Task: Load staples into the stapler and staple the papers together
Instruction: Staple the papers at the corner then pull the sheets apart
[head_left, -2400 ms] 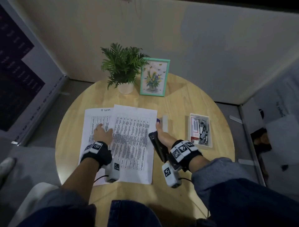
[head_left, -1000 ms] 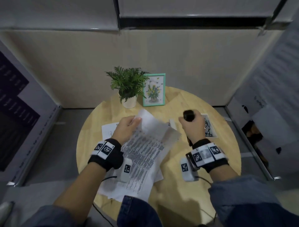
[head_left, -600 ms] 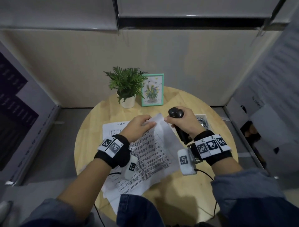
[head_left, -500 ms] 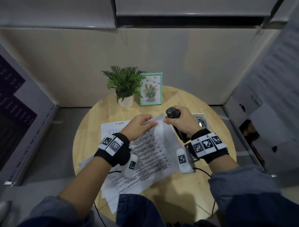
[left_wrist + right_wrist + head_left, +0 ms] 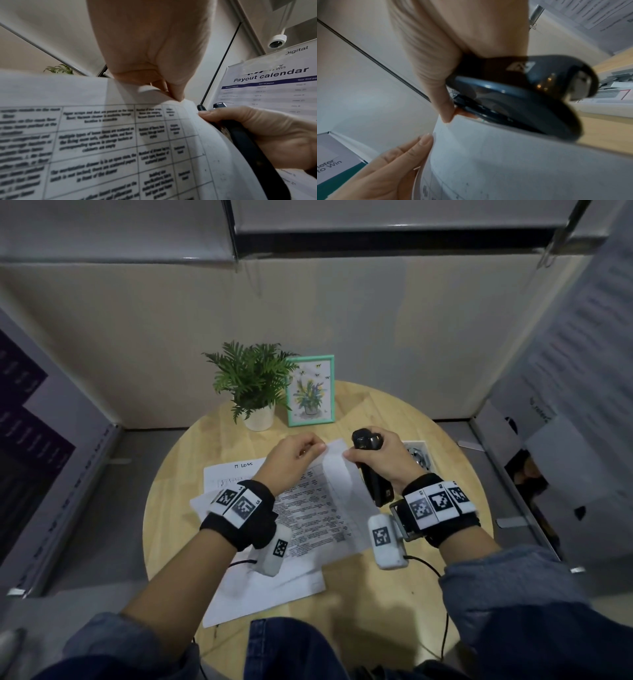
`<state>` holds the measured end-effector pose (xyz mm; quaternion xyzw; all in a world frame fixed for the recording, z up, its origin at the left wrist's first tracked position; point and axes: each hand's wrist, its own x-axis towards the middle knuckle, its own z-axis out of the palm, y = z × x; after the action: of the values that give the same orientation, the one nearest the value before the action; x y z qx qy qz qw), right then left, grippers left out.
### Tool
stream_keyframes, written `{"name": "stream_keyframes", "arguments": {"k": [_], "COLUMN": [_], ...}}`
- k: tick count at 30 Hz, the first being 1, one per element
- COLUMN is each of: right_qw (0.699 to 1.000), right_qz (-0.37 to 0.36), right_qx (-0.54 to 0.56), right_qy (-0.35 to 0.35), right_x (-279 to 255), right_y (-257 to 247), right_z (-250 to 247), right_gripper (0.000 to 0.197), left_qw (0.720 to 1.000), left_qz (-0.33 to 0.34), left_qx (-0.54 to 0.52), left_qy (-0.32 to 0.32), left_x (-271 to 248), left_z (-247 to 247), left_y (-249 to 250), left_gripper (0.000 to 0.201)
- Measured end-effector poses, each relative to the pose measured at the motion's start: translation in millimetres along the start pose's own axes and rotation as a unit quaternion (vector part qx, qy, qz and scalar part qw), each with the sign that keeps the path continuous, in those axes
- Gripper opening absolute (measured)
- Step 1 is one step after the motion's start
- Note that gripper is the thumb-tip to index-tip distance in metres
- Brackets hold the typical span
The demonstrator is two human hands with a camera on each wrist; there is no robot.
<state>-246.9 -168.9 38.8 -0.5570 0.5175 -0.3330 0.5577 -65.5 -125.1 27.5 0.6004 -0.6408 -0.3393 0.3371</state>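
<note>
My left hand (image 5: 317, 447) pinches the top edge of the printed papers (image 5: 322, 501) and holds them raised above the round wooden table (image 5: 404, 587). My right hand (image 5: 376, 455) grips a dark blue stapler (image 5: 371, 477), nose up, against the papers' top right corner. In the left wrist view my left hand's fingertips (image 5: 175, 93) pinch the papers (image 5: 102, 135), and the stapler (image 5: 248, 148) lies behind their right edge. In the right wrist view my thumb (image 5: 447, 111) presses the stapler (image 5: 522, 94) at the papers' (image 5: 505, 162) edge. Whether the corner sits inside the stapler's mouth is hidden.
A further sheet (image 5: 236, 472) lies flat on the table at the left. A white box of staples (image 5: 419, 453) stands right of my right hand. A potted plant (image 5: 253, 381) and a green picture frame (image 5: 310, 390) stand at the far edge. Partition walls surround the table.
The papers, earlier flat on the table, are now lifted by my left hand. My right hand has raised the stapler and brought it left to their top corner. Little moved in the last half second.
</note>
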Motion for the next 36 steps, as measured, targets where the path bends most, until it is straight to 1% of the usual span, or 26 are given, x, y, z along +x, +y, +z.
{"name": "stream_keyframes", "arguments": {"k": [6,9,12,13,16,18,20,23,27,32,36], "right_qw": [1.000,1.000,0.998,0.997,0.981,0.966,0.956,0.953,0.939,0.936,0.935], "right_qz": [0.002,-0.007,-0.029,-0.039,-0.061,-0.053,-0.059,-0.075,-0.078,-0.089,-0.102], "right_qx": [0.005,0.006,0.012,-0.010,-0.160,-0.226,-0.250,-0.248,-0.280,-0.292,-0.295], "right_qy": [-0.014,-0.023,-0.057,-0.067,-0.087,-0.112,-0.139,-0.157,-0.181,-0.175,-0.169], "right_x": [7,8,6,6,10,11,9,8,10,9,10], "right_y": [5,7,4,3,0,1,4,7,11,10,10], "right_z": [-6,-8,-11,-12,-16,-19,-18,-13,-5,0,4], "right_gripper": [0.025,0.023,0.016,0.022,0.061,0.072,0.079,0.081,0.079,0.072,0.073], "left_qw": [1.000,1.000,1.000,1.000,0.998,0.994,0.985,0.972,0.968,0.959,0.960], "left_qz": [-0.011,-0.017,-0.011,-0.008,-0.003,0.009,0.023,0.026,0.019,0.016,0.015], "left_qx": [0.001,0.005,0.019,0.023,0.055,0.105,0.162,0.223,0.236,0.261,0.257], "left_qy": [0.011,0.001,-0.003,-0.002,-0.015,-0.040,-0.060,-0.075,-0.086,-0.107,-0.113], "left_x": [1,0,-2,-2,-4,-4,-4,-3,-2,-2,-3], "left_z": [5,5,4,3,-1,-3,-4,-5,-7,-6,-2], "left_y": [4,7,7,7,10,16,21,26,28,30,34], "left_gripper": [0.017,0.018,0.021,0.022,0.023,0.023,0.024,0.025,0.026,0.028,0.029]}}
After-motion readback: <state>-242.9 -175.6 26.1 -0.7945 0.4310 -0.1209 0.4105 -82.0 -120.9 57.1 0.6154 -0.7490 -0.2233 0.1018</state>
